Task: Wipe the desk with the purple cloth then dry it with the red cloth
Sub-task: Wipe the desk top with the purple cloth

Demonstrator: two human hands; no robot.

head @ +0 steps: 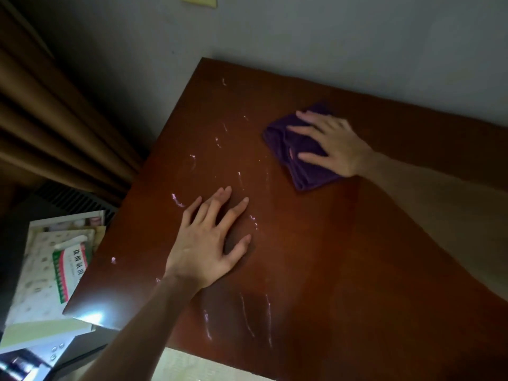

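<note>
the right hand [331, 144] lies flat with fingers spread on the folded purple cloth [295, 152], whose long axis runs from the wall toward the near edge of the wet-streaked tabletop [343, 257], while the left hand [209, 243] rests open, holding nothing.

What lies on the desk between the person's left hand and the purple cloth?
In the head view, only desk surface with thin whitish streaks separates the left hand from the purple cloth; no object sits there.
</note>
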